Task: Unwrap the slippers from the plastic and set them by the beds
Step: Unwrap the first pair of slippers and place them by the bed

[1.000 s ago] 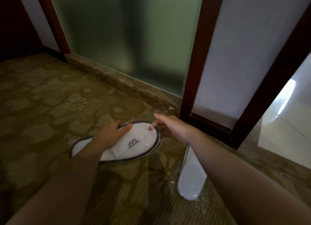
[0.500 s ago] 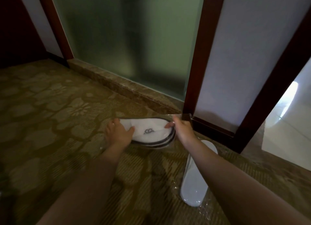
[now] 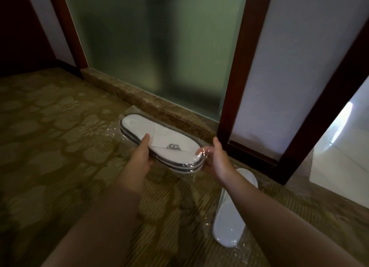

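Note:
A pair of white slippers (image 3: 159, 139) with grey trim and a dark logo, stacked flat inside clear plastic wrap, is held off the carpet between both hands. My left hand (image 3: 140, 157) grips its near left edge, thumb on top. My right hand (image 3: 216, 160) holds the toe end, fingers pinching crinkled plastic there. A second wrapped white slipper pack (image 3: 231, 222) lies on the carpet lower right, partly hidden by my right forearm.
Patterned brown carpet (image 3: 60, 147) covers the floor. A stone sill (image 3: 151, 107) runs under a frosted glass panel (image 3: 159, 47). Dark wooden door frames (image 3: 233, 87) stand at right, with a tiled room (image 3: 343, 163) beyond the opening.
The wrapped slippers were lying on the carpet under my hands; both hands have lifted them up and turned them, heel end pointing away to the left.

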A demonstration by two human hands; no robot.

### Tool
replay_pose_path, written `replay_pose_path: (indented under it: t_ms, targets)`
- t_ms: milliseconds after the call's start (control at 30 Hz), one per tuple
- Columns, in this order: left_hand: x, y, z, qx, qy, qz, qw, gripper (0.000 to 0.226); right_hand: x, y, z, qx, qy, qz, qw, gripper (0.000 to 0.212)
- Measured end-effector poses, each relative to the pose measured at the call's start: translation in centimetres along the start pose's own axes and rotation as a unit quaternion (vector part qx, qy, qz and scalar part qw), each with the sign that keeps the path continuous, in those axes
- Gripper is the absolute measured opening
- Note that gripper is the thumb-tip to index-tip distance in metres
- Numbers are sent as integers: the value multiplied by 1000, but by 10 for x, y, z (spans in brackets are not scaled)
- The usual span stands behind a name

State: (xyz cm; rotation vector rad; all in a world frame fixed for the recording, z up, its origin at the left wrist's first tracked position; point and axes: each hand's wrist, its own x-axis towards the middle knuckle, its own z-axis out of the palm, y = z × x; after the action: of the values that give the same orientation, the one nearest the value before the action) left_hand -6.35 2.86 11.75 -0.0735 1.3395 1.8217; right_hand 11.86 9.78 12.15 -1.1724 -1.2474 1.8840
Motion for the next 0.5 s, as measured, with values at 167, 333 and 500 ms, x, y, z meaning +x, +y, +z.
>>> replay_pose_path:
  t_ms: [167, 333, 500]
  targets:
    - [12, 15, -16, -4, 62, 25, 998, 58, 4, -3, -1, -57, 59, -35, 996, 49]
    - [11, 6, -22, 8, 107, 35, 994, 59, 10, 2, -17, -184, 74, -64, 978, 19]
    - [0, 6, -6, -33, 95, 58, 993, 53, 24, 3, -23, 3, 159, 36, 987, 58]
